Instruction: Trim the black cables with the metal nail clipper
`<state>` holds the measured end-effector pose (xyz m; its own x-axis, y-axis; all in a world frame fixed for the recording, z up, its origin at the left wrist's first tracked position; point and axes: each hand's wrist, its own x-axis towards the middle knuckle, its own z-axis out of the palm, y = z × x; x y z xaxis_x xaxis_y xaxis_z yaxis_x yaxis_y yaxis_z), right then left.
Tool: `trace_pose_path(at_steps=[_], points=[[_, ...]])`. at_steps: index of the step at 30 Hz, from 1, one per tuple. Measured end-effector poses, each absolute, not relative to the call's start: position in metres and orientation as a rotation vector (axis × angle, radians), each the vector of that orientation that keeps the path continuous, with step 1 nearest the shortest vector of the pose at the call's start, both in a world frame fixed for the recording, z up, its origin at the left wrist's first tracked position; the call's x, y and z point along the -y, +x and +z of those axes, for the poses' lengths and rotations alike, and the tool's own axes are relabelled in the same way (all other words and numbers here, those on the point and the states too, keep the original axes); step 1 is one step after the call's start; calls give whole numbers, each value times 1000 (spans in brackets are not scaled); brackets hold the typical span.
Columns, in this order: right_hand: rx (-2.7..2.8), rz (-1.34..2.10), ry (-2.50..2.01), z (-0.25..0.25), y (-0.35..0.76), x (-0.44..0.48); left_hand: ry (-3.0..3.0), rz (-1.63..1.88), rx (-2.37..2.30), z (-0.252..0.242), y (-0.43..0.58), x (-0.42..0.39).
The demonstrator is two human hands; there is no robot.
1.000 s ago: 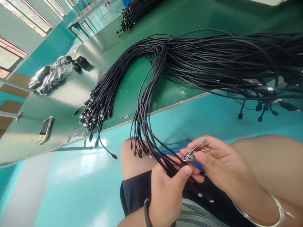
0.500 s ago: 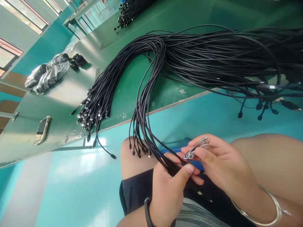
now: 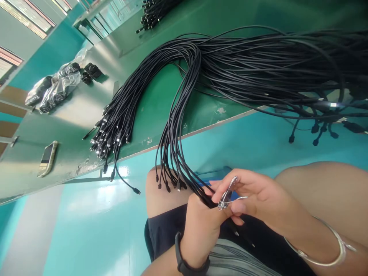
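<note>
One bunch of black cables (image 3: 174, 126) hangs over the near edge of the worktop (image 3: 156, 99) into my left hand (image 3: 202, 224), curled around it, as my right hand (image 3: 264, 195) pinches a metal clipper (image 3: 228, 192) beside that thumb: trimming, I'd judge, so next calls for a steady, square bite.

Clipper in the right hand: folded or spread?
Spread. The clipper forms an open V in the right hand, its two metal strips standing apart.
</note>
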<state>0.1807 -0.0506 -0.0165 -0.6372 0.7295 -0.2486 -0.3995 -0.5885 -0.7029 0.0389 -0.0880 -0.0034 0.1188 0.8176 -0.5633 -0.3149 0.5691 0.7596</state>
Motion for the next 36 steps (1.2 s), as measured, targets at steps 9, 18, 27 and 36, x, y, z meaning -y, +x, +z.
trace_pose_path(at_steps=[9,18,27,36], points=[[634,2200,-627,-21,185,44,312,786,-570,-30,28,91],[650,1963,-1006,-11,175,53,441,1020,-1222,-14,43,88],[754,1898,-1042,-14,170,58,384,1072,-1340,-11,49,89],[809,1917,-1092,-13,170,57,406,1084,-1321,-13,48,90]])
